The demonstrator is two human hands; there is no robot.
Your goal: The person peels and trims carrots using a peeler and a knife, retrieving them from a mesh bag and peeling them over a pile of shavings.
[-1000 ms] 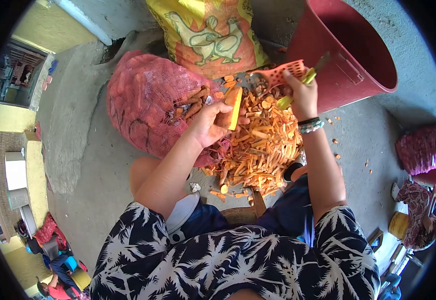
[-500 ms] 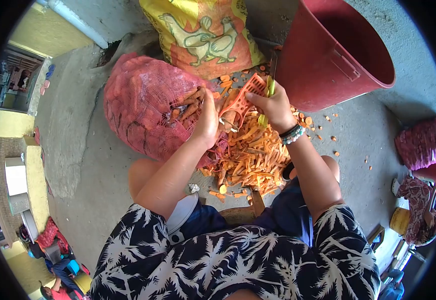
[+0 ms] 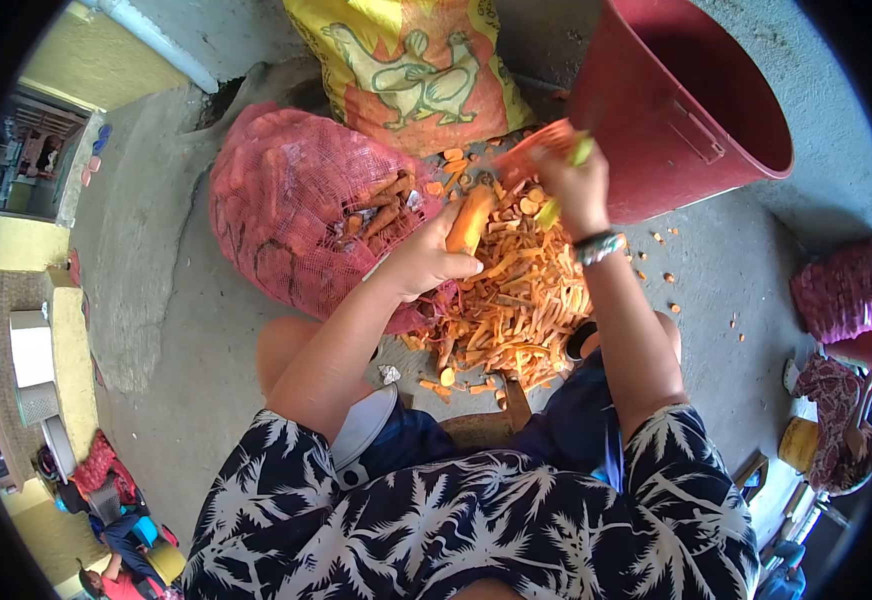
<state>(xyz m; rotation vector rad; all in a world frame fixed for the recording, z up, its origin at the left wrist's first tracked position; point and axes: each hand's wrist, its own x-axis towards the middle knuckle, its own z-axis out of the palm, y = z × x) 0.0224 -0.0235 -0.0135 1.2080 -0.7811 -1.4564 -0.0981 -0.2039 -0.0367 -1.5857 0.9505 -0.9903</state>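
Note:
My left hand (image 3: 424, 262) is closed around a carrot (image 3: 472, 222), bright orange where peeled and brown at its far tip. Blurred by motion, my right hand (image 3: 578, 190) grips an orange plastic peeler (image 3: 534, 150) to the right of the carrot, apart from it. A yellow-green handle (image 3: 581, 152), which belonged to a thin blade a moment earlier, shows in the same hand. Beneath both hands lies a heap of carrot peelings (image 3: 521, 310). Unpeeled carrots (image 3: 384, 215) show through the opening of a red mesh sack (image 3: 286, 200) left of my left hand.
A tall red bin (image 3: 636, 130) stands behind my right hand. Against the wall leans a yellow sack (image 3: 411, 75) printed with birds. A knife (image 3: 518, 402) lies near my legs. Carrot pieces (image 3: 669, 277) dot the floor at right. Another person (image 3: 121, 575) is at lower left.
The peeler has moved away from the carrot, with my right hand shifting right and upward. My left hand has turned, and the carrot now shows a peeled orange side.

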